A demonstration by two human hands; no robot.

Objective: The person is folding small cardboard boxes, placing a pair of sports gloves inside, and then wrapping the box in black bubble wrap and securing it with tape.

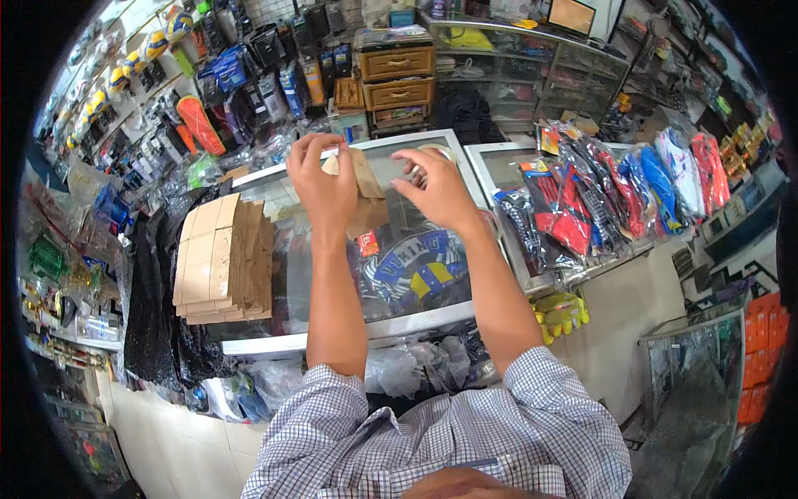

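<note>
A small brown cardboard box (369, 212) with raised flaps stands on the glass-topped counter (299, 262), between my hands. At its left side is my left hand (321, 178), fingers curled near the upper flap. Whether they grip the cardboard cannot be told. My right hand (433, 187) hovers to the right of the box, its thumb and fingers apart and holding nothing. Partly hidden behind that hand lies a roll of tape (444, 151). A stack of flattened cardboard boxes (221, 262) rests on the counter's left end.
Black plastic sheeting (149, 299) hangs beside the stack. Bagged gloves (564, 212) cover the right-hand counter, with yellow gloves (561, 315) hanging below its edge. Wooden drawers (399, 64) and a glass cabinet (492, 59) stand behind. Another glass case (692, 374) is at lower right.
</note>
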